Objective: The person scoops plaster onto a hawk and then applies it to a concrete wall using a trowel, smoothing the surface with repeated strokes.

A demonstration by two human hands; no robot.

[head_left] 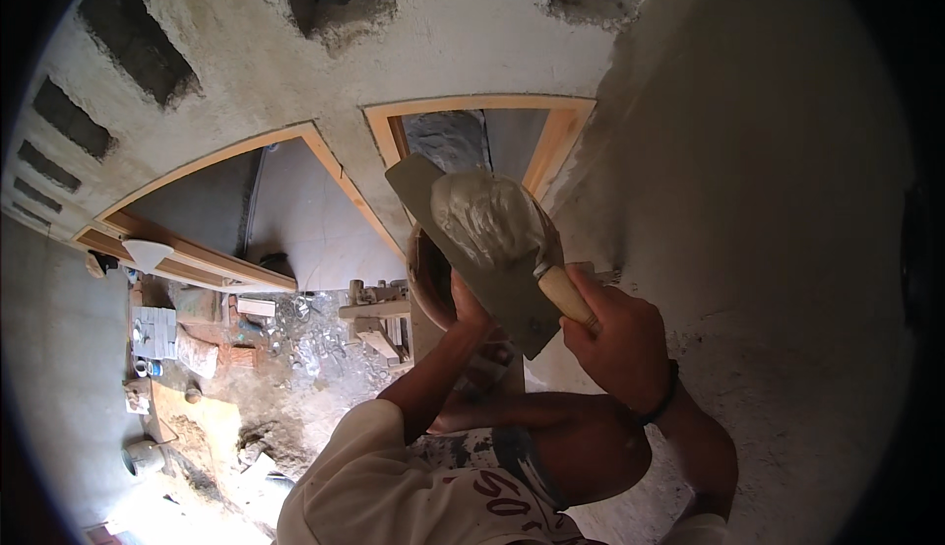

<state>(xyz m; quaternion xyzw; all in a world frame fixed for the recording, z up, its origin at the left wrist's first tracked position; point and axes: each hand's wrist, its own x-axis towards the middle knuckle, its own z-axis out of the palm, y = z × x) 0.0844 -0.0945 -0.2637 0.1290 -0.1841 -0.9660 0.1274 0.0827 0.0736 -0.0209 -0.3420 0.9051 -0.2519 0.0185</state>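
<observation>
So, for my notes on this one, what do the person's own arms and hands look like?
Both hands are bare, with no gloves to be seen: the right hand shows well, the left hand only partly. A dark band circles the right wrist; none shows on the left. The shirt is off-white with dark reddish print on the front, its short sleeves leaving the forearms uncovered.

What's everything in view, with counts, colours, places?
Flat tool: one, grey, centre
Wet paste: one heap, grey, on it
Wooden handle: one, tan, right hand
Round container: one, brown, behind
Wooden frames: two, tan, wall
Openings: seven, dark, upper wall
Wooden stand: one, brown, centre-left
Blocks: one stack, grey, left
Bucket: one, grey, lower left
Floor clutter: uncounted, mixed, left
Shirt: one, white, bottom
Wristband: one, dark, lower right
Bent leg: one, lower centre
Left hand: one, beneath flat tool
Right hand: one, on handle
</observation>
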